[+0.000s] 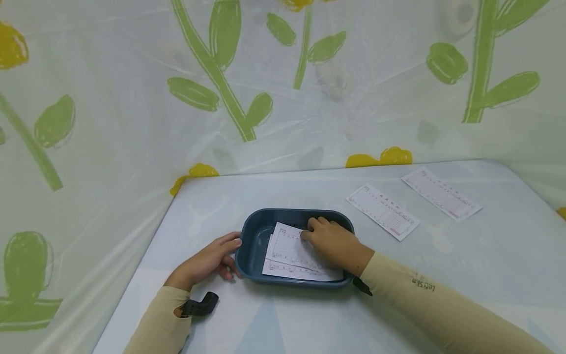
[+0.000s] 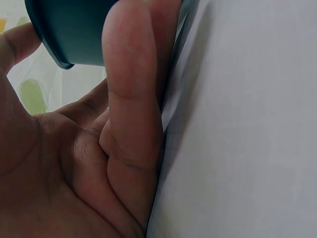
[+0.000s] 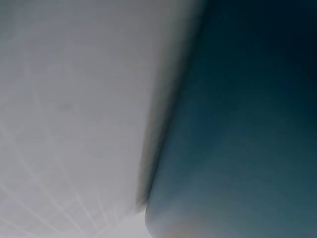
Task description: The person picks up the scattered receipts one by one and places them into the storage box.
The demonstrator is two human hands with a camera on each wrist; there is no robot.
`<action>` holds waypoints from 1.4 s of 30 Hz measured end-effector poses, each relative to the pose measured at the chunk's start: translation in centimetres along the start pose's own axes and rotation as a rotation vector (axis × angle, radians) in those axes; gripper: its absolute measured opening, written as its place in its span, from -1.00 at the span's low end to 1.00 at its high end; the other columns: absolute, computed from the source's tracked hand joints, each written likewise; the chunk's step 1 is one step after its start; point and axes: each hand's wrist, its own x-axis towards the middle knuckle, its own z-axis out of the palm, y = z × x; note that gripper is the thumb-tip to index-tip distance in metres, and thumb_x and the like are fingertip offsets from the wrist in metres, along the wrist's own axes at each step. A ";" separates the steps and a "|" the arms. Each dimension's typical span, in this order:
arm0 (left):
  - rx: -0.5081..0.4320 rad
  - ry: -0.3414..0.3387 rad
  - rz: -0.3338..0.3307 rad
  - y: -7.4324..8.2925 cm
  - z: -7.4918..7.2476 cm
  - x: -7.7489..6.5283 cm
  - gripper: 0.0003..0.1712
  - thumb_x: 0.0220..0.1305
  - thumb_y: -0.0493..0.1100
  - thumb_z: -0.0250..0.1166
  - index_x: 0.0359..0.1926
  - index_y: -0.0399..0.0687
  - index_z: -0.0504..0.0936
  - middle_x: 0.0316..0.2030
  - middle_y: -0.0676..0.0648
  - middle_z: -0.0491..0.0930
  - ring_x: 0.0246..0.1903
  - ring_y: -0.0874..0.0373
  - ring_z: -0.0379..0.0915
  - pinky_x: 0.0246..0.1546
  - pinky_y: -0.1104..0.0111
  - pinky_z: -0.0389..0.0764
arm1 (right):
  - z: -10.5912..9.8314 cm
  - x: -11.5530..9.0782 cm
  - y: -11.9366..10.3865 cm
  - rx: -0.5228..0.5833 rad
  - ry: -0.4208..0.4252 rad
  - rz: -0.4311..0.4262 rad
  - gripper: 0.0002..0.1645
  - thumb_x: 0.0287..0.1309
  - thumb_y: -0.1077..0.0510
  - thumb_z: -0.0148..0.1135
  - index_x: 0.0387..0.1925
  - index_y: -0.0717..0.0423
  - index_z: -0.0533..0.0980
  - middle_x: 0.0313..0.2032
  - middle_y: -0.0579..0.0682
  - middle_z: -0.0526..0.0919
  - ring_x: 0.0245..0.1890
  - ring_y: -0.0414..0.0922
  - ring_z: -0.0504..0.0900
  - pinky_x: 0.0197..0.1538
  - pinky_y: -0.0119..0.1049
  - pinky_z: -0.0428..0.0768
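Observation:
A dark blue-green plastic basin [image 1: 261, 212] stands on the table, with a few overlapping printed paper slips [image 1: 287, 248] inside. My left hand [image 1: 208, 260] is at its left end, fingertips against the rim and the lower fingers near the tabletop. Close up in the left wrist view, relaxed fingers [image 2: 131, 74] of that hand lie beside the basin wall [image 2: 74, 34]. My right hand [image 1: 333, 243] reaches over the right end into the basin. Its bent fingers and thumb pinch the edge of the top slip, and the hand hides the slips' right part. Only the basin's outer wall [image 3: 237, 148] and a pale surface show in the right wrist view.
Two more printed slips lie flat to the right of the basin, a nearer slip [image 1: 383, 211] and a farther slip [image 1: 442, 192]. Behind the table [image 1: 212, 201] hangs a pale curtain [image 1: 132, 98] with green leaves and yellow flowers.

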 end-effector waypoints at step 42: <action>-0.025 -0.013 0.029 0.2 0.1 -0.5 -0.26 0.55 0.15 -0.09 0.53 -0.16 0.03 -0.39 -0.22 0.74 -0.43 0.03 0.68 -0.36 0.26 0.70 | -1.7 -6.8 7.2 0.522 0.620 0.192 -0.65 0.14 0.35 0.38 -0.02 0.10 0.63 -0.02 0.07 0.61 0.09 0.06 0.53 0.11 0.07 0.63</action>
